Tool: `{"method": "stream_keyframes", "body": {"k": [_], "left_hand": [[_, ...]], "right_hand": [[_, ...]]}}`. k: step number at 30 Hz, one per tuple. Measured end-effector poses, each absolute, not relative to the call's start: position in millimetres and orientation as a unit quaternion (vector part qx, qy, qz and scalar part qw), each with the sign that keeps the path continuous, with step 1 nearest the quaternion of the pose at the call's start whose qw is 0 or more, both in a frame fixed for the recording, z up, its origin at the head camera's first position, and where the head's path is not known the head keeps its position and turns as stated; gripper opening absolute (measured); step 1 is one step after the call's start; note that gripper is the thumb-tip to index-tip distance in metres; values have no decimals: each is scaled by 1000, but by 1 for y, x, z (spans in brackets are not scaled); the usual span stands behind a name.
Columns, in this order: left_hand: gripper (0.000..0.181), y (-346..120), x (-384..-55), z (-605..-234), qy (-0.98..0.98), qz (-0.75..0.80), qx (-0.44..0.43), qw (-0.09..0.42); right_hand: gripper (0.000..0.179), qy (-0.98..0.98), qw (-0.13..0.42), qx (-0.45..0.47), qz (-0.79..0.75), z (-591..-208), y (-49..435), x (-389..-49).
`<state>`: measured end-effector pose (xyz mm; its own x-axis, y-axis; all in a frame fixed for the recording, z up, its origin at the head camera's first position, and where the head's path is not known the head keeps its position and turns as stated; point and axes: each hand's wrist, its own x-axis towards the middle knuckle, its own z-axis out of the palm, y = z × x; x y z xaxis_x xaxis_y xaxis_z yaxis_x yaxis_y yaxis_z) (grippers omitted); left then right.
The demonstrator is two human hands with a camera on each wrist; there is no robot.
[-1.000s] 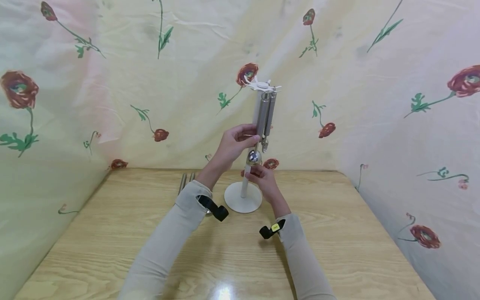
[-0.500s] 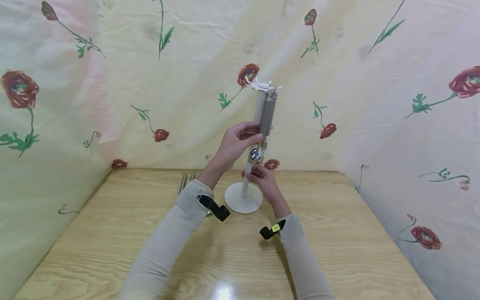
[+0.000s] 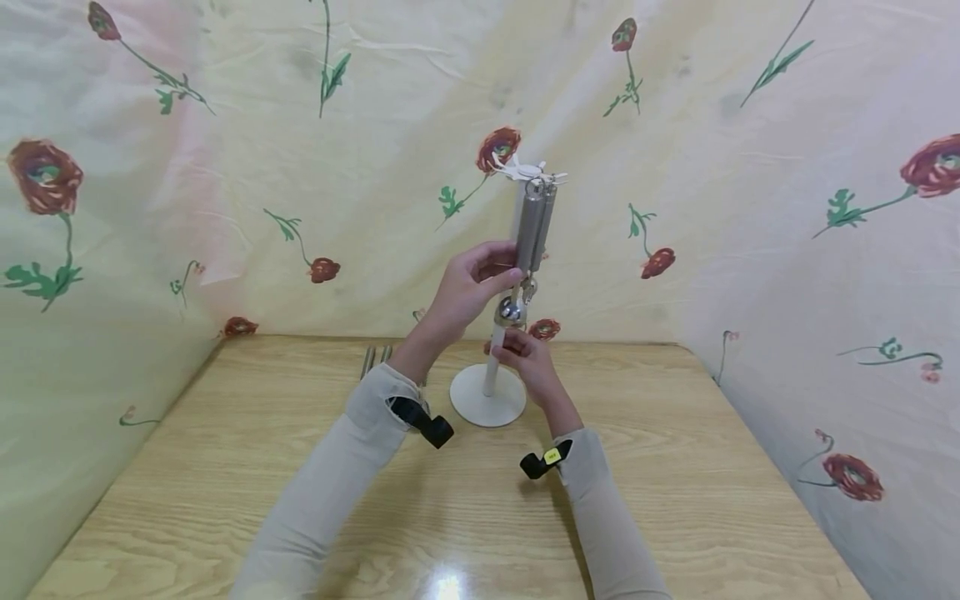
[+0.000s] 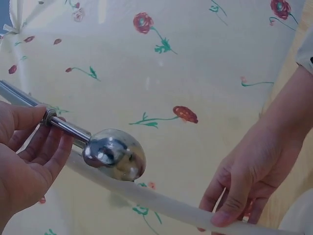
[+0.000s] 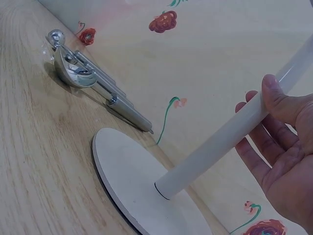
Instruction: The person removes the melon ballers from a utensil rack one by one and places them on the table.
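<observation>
My left hand (image 3: 476, 283) pinches the lower handle of a metal ice cream scoop (image 4: 117, 154), its rounded bowl pointing down. The scoop's top end is up against the white hooks (image 3: 527, 172) of a utensil stand; whether it is hooked cannot be seen. Behind its handle hangs another metal utensil (image 3: 548, 229), mostly covered. With thumb and fingers, my right hand (image 3: 529, 362) grips the stand's white pole (image 5: 210, 147) below the scoop. The stand's round base (image 5: 132, 171) sits on the table.
Several metal utensils (image 5: 124, 112), one with a scoop bowl, lie on the wooden table (image 3: 645, 500) left of the stand, partly behind my left forearm in the head view. A flowered cloth (image 3: 375, 167) rises behind and beside the table.
The scoop's handle has shifted right toward the hanging utensil, overlapped it half a second ago, and now sits slightly left of it. My right hand stays on the pole.
</observation>
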<state>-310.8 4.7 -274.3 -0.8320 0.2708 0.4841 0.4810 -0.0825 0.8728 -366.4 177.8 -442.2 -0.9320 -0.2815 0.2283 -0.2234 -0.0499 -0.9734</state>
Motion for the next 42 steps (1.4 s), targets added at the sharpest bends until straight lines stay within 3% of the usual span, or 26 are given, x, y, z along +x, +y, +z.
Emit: {"method": "stream_keyframes", "body": {"k": [8, 18, 35, 42], "left_hand": [[38, -16, -311, -287, -690, -673, -255, 78], [36, -58, -318, -313, -717, -657, -219, 80], [38, -140, -321, -352, -782, -605, -120, 85], [38, -168, -319, -369, -808, -575, -90, 91]], "right_hand": [[25, 673, 11, -193, -714, -443, 176, -365], [41, 673, 11, -190, -715, -443, 176, -365], [33, 675, 10, -190, -713, -446, 175, -364], [41, 675, 5, -191, -713, -444, 176, -364]]}}
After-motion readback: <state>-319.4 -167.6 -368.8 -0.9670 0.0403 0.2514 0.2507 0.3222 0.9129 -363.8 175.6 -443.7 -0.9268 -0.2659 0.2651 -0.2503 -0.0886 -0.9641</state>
